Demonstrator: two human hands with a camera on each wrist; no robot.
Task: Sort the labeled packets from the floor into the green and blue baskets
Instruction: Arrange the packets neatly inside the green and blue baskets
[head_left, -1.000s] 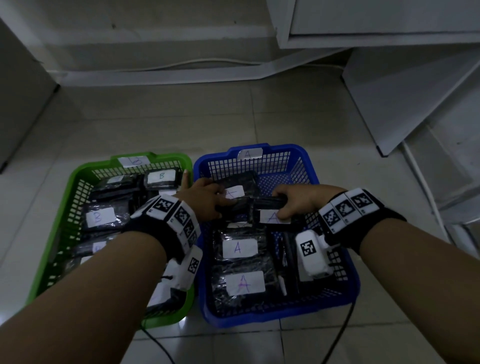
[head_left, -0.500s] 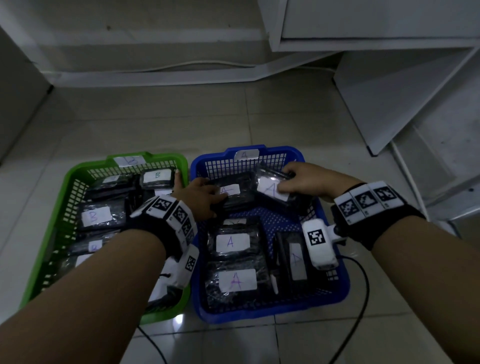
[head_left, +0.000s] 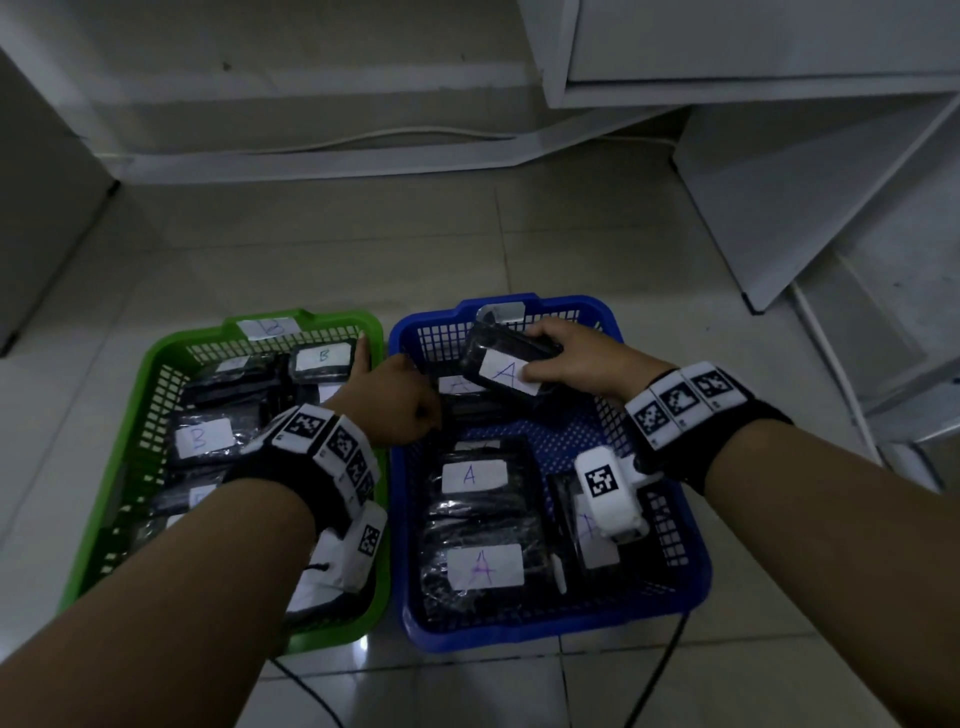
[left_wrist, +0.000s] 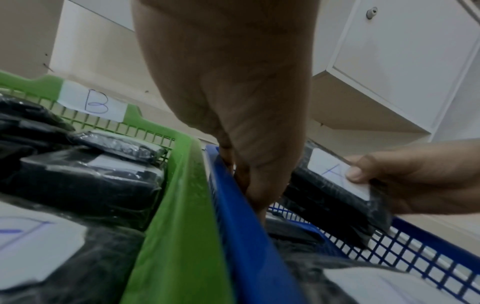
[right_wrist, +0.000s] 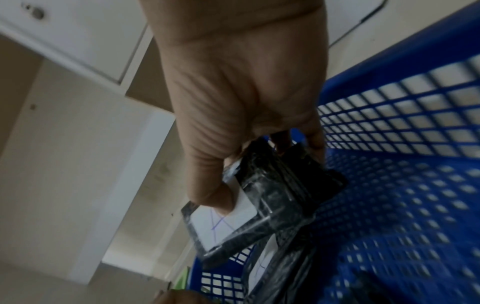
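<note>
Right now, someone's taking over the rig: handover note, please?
Right hand grips an A-labeled packet, tilted over the far end of the blue basket.
Left hand reaches into the blue basket's far left corner; what its fingers are doing is hidden.
Done: A packets lie in blue, B packets in the green basket; no packets visible on the floor.
Left: set down the held packet.

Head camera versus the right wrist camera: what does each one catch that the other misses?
Only the head view shows the green basket with its B packets, the left hand, and the A packets lying flat in the blue basket.

Only the right wrist view shows the palm side of the right hand, its thumb pressing the label.

Both show that hand gripping a black packet marked A above the blue basket's far end.
</note>
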